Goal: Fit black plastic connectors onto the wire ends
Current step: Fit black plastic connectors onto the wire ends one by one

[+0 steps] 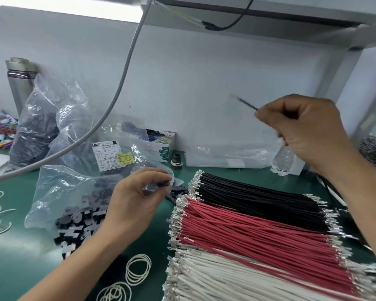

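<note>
Pinching: my right hand (302, 131) is holding one black wire (246, 104) between thumb and fingertips, raised well above the wire stacks (258, 224); the wire is blurring, its free end pointing up and left, away from me.

Gripping: my left hand (137, 198) is curling its fingers round a small black connector (161, 185), low and left of the stacks, just beside their metal terminals.

Relation: the connector is lying down and left of the wire's free end, well apart; the wire's long axis is running diagonally, so I judge the tip needs swinging down toward my left hand, which is nearer the spare connectors (78, 224).

Stock: spare connectors are spilling from a clear bag (70, 170) left of my left hand.

Writing: the bag label (109, 156) is showing "CS", "500 PCS" and a date-like "27 08 24"; the rest is too blurred to read.
</note>
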`<state>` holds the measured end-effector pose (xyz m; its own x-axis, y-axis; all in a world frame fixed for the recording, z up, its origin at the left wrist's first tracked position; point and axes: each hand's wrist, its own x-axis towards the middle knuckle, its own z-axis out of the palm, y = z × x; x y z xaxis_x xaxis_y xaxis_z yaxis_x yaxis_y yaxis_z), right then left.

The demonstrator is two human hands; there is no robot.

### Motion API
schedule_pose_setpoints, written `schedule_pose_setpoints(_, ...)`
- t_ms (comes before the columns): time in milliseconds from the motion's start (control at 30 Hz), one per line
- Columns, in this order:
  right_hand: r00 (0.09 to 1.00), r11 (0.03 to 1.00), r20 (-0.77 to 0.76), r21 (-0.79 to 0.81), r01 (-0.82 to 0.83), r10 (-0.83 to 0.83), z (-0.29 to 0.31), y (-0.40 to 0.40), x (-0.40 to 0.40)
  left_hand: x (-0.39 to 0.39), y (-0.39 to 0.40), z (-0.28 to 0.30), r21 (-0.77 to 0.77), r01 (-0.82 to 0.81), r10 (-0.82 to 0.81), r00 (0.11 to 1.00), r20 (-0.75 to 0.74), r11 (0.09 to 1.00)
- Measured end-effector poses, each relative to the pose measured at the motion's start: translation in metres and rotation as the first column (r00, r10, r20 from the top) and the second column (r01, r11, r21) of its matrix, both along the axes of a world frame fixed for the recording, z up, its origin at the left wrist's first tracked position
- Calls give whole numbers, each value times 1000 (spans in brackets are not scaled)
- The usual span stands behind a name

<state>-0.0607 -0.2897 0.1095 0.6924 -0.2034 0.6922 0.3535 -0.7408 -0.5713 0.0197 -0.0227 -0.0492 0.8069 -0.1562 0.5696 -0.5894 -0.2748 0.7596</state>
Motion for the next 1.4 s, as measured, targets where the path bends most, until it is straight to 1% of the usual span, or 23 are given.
schedule_pose_setpoints(33,999,990,-17,-135,38,-40,-5,3,-6,0,1,2,-69,42,-46,998,-49,997)
schedule_pose_setpoints(100,995,930,-42,-361,72,-94,-29,13,-20,-3,3,8,-174,78,-101,987,-127,982)
schedule_pose_setpoints(167,995,876,-8,-475,86,-102,-64,23,-32,-8,1,13,-277,119,-182,959,-217,954)
schedule_pose_setpoints(233,990,839,74,-527,138,-116,-96,30,-38,-14,-1,16,-332,159,-259,924,-282,930)
schedule_pose_setpoints(267,988,839,103,-522,155,-118,-109,33,-39,-17,-3,17,-352,184,-297,906,-302,918)
schedule_pose_setpoints(333,986,870,129,-470,152,-103,-123,37,-39,-22,-6,19,-367,229,-354,879,-320,902)
schedule_pose_setpoints(500,993,931,100,-354,93,-61,-133,42,-41,-31,-8,21,-336,335,-442,838,-320,880)
schedule_pose_setpoints(633,996,947,74,-315,61,-40,-135,44,-44,-33,-9,23,-315,359,-450,842,-296,879)
schedule_pose_setpoints(900,999,969,44,-246,14,-4,-132,43,-47,-42,-12,28,-294,364,-448,839,-308,884)
schedule_pose_setpoints(1067,998,970,56,-239,52,-39,-131,44,-48,-41,-12,28,-265,359,-428,860,-278,895)
schedule_pose_setpoints(1267,996,953,95,-301,34,-5,-130,46,-49,-40,-13,25,-246,366,-427,862,-275,897)
schedule_pose_setpoints(1400,998,955,58,-298,4,14,-130,48,-48,-40,-12,25,-196,390,-431,866,-253,900)
